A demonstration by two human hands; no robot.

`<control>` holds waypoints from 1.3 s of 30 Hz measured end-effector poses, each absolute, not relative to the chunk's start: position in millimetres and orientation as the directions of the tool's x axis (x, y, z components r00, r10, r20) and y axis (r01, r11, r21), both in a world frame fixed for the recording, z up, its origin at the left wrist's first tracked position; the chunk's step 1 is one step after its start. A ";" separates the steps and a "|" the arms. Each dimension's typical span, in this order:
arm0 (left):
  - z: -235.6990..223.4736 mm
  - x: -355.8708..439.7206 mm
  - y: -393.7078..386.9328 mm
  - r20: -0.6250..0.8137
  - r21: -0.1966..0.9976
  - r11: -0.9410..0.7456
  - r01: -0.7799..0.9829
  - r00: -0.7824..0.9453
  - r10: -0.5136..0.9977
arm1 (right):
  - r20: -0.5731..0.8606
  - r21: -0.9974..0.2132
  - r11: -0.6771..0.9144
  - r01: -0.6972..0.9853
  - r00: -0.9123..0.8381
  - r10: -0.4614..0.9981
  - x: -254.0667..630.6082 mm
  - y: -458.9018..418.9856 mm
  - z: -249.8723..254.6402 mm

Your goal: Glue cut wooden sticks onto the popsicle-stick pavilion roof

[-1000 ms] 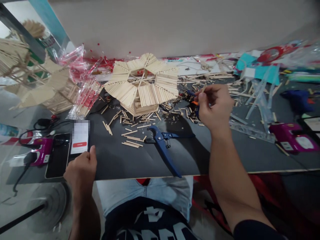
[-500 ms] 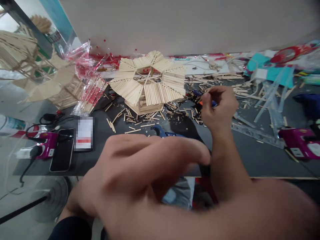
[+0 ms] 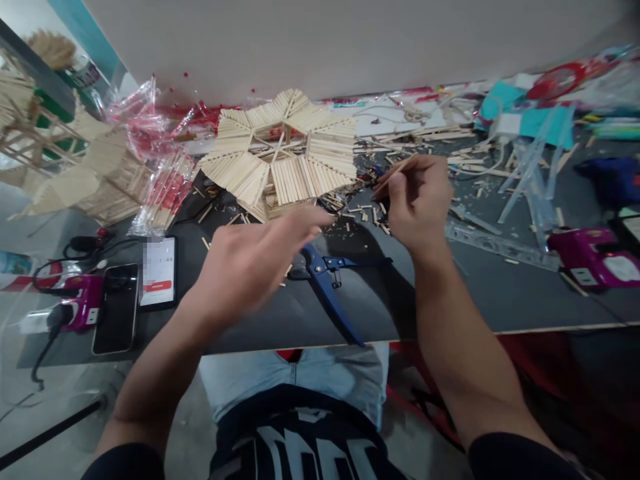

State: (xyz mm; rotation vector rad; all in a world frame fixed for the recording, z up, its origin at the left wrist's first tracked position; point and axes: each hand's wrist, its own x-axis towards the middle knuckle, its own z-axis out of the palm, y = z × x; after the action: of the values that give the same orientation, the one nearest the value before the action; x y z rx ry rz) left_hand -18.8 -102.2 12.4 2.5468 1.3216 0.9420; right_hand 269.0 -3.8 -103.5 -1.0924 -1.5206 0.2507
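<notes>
My left hand (image 3: 255, 263) is in the air over the front of the table, slightly blurred, fingers stretched forward and holding nothing I can see. Just beyond its fingertips is a star-shaped lattice of pale wooden sticks (image 3: 300, 179) with a hollow middle. My right hand (image 3: 423, 207), to the right of the star, pinches a thin, flat brown piece (image 3: 387, 180) between thumb and fingers. Between my forearms lies a blue-handled hand cutter (image 3: 325, 287), touched by neither hand.
Cut stick bits litter the dark table (image 3: 480, 293). Bagged sticks (image 3: 167, 187), two phones (image 3: 115, 313) and a purple power adapter (image 3: 85, 303) are on the left. Glue sticks (image 3: 537, 160), a clear ruler (image 3: 500, 245) and another purple adapter (image 3: 593, 259) lie right. Another stick structure (image 3: 100, 167) stands far left.
My left hand has drawn back from close to the camera towards the star, its curled fingers now straightened. The cutter has come into full view. A brown piece now shows in my right hand.
</notes>
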 end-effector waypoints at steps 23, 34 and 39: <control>-88.5 -40.2 -70.0 0.625 0.242 -0.813 0.529 0.556 0.548 | 0.277 -0.948 0.318 0.030 -0.417 0.866 198.0 -67.8 -87.4; -97.7 -33.4 -71.9 0.578 0.504 -0.692 0.517 0.393 0.715 | 0.268 -0.963 0.253 -0.091 -0.321 0.908 189.5 -61.8 -90.1; -96.4 -31.6 -73.2 0.563 0.573 -0.643 0.509 0.326 0.760 | 0.300 -0.954 0.288 -0.084 -0.308 0.903 189.3 -61.4 -91.1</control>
State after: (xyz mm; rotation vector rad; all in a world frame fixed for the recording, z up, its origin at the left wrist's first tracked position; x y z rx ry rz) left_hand -31.6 -73.2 -96.4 2.3037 1.1390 1.2207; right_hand 189.3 -61.4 -91.1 -0.7835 -1.5393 1.2182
